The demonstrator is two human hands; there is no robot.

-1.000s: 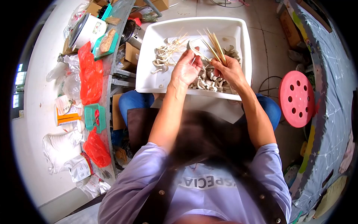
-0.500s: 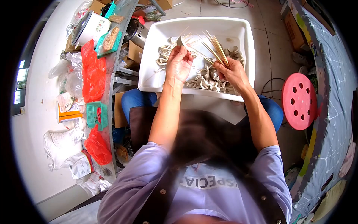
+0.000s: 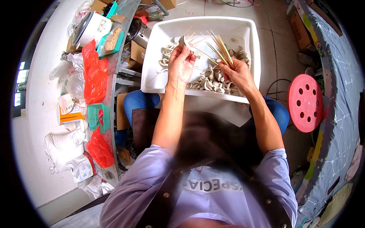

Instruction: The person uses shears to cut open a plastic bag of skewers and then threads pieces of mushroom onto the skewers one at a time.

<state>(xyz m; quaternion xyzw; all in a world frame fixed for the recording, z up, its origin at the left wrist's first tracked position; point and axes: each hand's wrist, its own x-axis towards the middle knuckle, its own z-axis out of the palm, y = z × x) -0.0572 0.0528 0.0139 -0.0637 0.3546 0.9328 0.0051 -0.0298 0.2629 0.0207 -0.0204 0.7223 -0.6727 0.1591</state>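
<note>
In the head view, my left hand (image 3: 180, 67) pinches a pale grey, curled slice of food (image 3: 183, 41) between thumb and fingertips. My right hand (image 3: 239, 74) is closed round a bundle of thin bamboo skewers (image 3: 223, 50), tips fanned up and away from me. One skewer slants from the right hand toward the left fingertips. Both hands are over a white plastic tub (image 3: 201, 20). Below the right hand lies a heap of similar curled slices (image 3: 213, 80). Along the tub's left side, more slices (image 3: 165, 60) lie with skewers, partly hidden by my left hand.
On the left, a metal-edged table holds red plastic bags (image 3: 94, 76), a green basket (image 3: 98, 117) and a white pot (image 3: 93, 28). A pink stool (image 3: 304, 102) with holes stands right. The tub's near edge is above my knees.
My left hand has shifted very slightly to the left with the slice in its fingertips. The right hand and its skewers are almost still.
</note>
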